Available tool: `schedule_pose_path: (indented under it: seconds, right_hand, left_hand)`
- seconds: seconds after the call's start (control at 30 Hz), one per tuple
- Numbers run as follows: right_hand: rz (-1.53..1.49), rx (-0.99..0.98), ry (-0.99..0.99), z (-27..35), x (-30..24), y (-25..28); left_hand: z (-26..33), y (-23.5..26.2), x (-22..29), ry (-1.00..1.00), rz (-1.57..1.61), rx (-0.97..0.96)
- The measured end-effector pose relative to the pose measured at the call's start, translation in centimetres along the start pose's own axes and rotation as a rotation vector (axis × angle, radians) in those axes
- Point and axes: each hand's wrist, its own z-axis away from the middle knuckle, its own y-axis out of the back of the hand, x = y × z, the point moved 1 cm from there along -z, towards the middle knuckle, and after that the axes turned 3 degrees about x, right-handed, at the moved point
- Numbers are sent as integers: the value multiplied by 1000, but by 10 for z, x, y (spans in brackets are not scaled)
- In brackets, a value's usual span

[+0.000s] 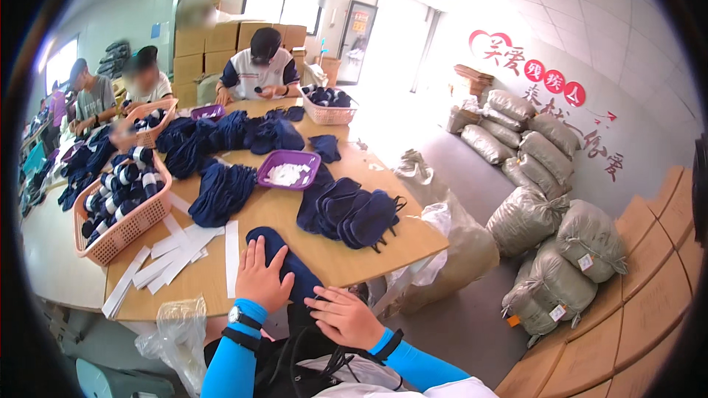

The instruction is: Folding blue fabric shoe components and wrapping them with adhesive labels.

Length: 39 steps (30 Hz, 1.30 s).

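a navy cloth piece (284, 262) at the table (369, 247)'s near edge is pressed flat under the spread left hand (262, 276) and right hand (346, 317), beside white paper strips (181, 250).

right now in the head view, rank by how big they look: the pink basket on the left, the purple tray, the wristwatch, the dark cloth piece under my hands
1. pink basket, clearly largest
2. dark cloth piece and purple tray: look alike in size, and the cloth lies nearer the camera and partly under the left hand and right hand, so unranked
3. wristwatch, smallest
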Motion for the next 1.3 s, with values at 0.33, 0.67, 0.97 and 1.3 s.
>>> schedule_pose_path:
  seconds: [0.33, 0.67, 0.97, 1.3]
  right_hand:
    - [7, -71, 29, -4, 3, -13]
    - [-136, 120, -40, 25, -6, -20]
    - [-397, -91, -366, 65, 20, -77]
    - [-613, -226, -471, 69, 44, -86]
  left_hand:
    - [-2, -5, -1, 15, 0, -73]
    - [-6, -4, -1, 8, -26, -96]
    - [-8, -7, -6, 5, -41, -136]
    - [-7, -4, -2, 6, -34, -146]
